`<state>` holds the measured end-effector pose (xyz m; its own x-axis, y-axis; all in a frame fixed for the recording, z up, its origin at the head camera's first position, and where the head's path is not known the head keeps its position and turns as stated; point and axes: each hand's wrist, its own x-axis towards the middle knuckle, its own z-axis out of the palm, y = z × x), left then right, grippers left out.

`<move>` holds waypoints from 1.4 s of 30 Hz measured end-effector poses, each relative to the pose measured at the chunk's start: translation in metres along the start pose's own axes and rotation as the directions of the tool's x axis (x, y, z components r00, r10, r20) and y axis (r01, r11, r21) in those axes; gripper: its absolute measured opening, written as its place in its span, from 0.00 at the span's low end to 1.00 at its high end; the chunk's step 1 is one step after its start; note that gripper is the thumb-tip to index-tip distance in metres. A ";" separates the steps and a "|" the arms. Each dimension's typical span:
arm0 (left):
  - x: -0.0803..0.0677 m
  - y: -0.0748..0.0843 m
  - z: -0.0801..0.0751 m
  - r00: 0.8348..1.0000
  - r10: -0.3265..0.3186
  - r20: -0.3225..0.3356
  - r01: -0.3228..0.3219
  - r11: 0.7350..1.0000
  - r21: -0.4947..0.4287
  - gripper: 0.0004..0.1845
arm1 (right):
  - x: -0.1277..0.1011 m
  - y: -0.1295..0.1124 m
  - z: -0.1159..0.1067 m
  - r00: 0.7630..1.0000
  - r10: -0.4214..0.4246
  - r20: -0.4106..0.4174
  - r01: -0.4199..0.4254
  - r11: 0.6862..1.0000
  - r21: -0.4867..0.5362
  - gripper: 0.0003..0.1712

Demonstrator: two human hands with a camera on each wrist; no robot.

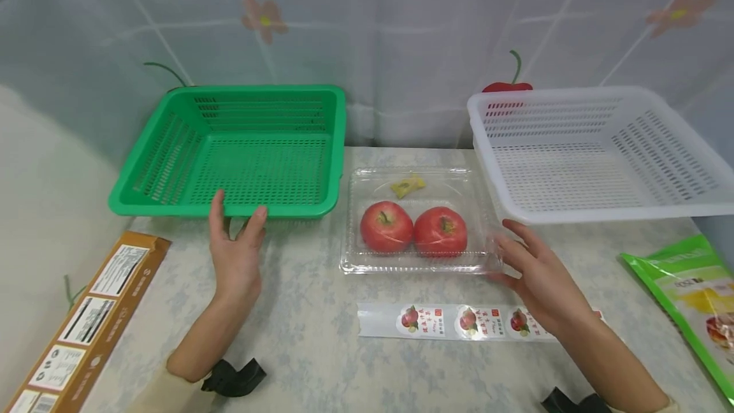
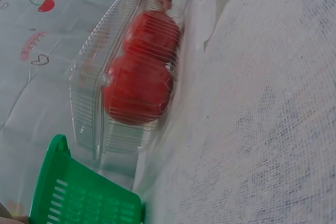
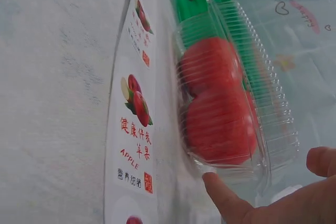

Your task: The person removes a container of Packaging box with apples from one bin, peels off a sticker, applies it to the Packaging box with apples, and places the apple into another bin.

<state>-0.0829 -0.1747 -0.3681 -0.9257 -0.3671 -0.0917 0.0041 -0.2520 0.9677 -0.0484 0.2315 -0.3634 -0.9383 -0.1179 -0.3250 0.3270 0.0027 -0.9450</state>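
Note:
My left hand (image 1: 235, 260) is at the front rim of a green plastic basket (image 1: 229, 210), its thumb and one finger extended and overlapping the rim; its other fingers are mostly hidden. A clear lidded plastic box (image 1: 367, 264) lies between the baskets. Inside are two red apples, a left apple (image 1: 387, 227) and a right apple (image 1: 440, 231), with a small yellow packet (image 1: 408, 186) showing behind them. My right hand (image 1: 539, 276) is beside the box's front right corner, fingers spread and fingertips right at its edge. In the right wrist view its thumb and finger (image 3: 223, 195) stand apart.
A white basket (image 1: 516, 214) stands at the back right. In front of the box lies a strip of apple stickers (image 1: 421, 322), partly under my right hand in the head view. An orange-brown carton (image 1: 94, 317) is at the left edge, a green food bag (image 1: 688, 298) at the right.

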 end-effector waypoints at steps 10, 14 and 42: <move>-0.007 0.000 0.002 0.998 0.058 -0.021 -0.059 0.997 -0.050 0.37 | -0.050 0.014 0.020 0.932 -0.346 -0.106 0.258 0.841 -0.475 0.16; -0.018 -0.002 0.007 0.986 0.144 -0.081 -0.149 0.987 -0.065 0.29 | -0.053 0.017 0.035 0.917 -0.398 0.016 0.341 0.765 -0.546 0.11; -0.085 -0.047 0.031 0.658 -0.235 0.715 -0.494 0.582 0.646 0.19 | -0.012 0.048 0.082 0.831 -0.334 0.445 0.556 0.520 -0.649 0.14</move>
<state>-0.0159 -0.1034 -0.3989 -0.8809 0.4580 -0.1196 0.2156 0.6131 0.7600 -0.0124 0.1516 -0.4020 -0.8389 -0.5408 0.0613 -0.4246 0.5799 -0.6953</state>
